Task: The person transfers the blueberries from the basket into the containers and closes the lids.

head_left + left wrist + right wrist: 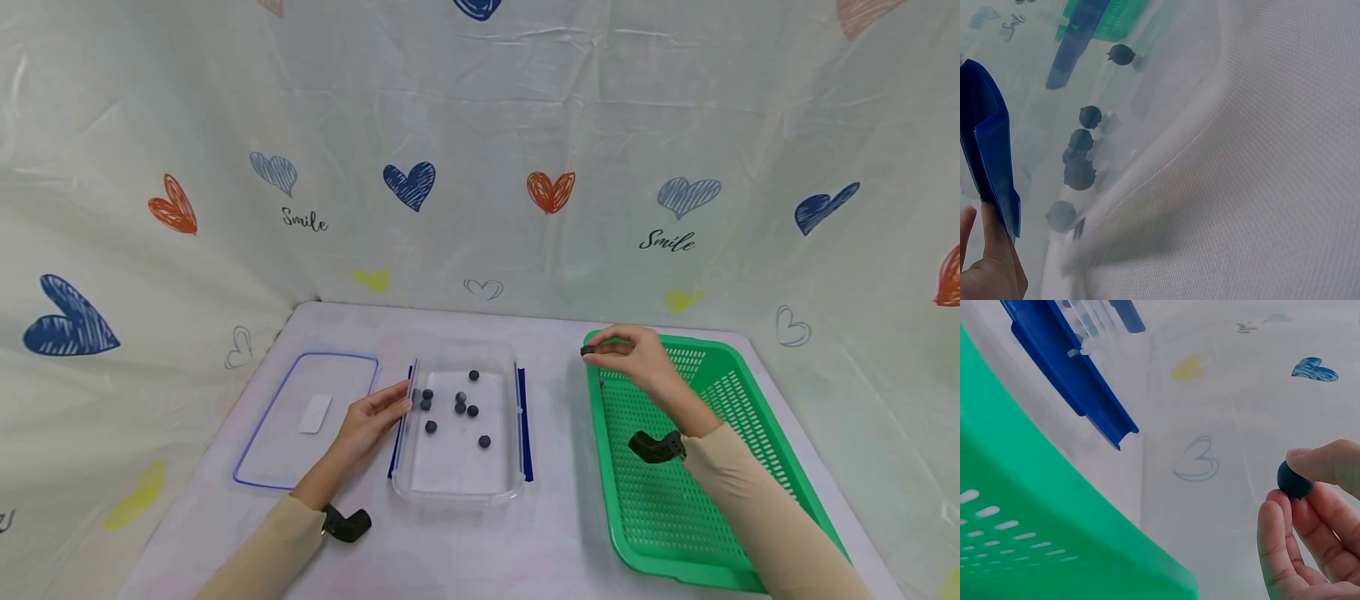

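My right hand [633, 358] pinches a blueberry [1295, 480] between thumb and fingertips, above the far left rim of the green basket [611, 500]. Left of it stands a clear plastic box [457, 497] with blue side latches [525, 425]. Several dark blueberries [484, 442] lie scattered on its floor. Against the box's left side rests my left hand [371, 421], its fingers fairly straight. In the left wrist view those fingers [994, 240] touch the blue latch flap [994, 137], which partly hides them.
A clear lid with a blue rim [258, 433] lies left of the box, a white rectangle [315, 413] showing on it. One small dark round thing [601, 381] sits inside the basket's left wall. A heart-printed curtain [480, 233] stands behind the white table [450, 550].
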Demonstrator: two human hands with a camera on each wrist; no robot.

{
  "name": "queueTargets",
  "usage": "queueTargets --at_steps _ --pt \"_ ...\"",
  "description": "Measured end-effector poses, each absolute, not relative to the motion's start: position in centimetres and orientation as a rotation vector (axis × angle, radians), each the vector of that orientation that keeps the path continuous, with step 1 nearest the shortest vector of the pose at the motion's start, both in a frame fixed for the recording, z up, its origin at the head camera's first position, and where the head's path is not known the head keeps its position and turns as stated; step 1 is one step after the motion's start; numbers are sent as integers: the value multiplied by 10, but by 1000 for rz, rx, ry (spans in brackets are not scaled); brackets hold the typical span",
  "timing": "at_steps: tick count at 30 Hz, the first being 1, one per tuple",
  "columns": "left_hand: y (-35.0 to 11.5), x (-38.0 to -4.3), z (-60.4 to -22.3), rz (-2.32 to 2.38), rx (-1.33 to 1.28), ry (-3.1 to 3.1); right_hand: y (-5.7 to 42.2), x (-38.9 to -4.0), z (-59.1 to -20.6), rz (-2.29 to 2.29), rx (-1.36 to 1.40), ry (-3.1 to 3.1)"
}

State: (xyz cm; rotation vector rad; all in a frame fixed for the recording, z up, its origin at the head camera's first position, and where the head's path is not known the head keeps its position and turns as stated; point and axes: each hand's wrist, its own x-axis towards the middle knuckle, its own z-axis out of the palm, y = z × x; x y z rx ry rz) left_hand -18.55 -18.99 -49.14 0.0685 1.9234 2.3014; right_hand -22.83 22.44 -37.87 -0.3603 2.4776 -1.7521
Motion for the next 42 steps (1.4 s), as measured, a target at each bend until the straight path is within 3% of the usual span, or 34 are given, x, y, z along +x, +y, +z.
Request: queueTargets --at_steps 42 --pt "-191 -187 -496 2298 54 1942 136 -245 -385 -1698 -553 2401"
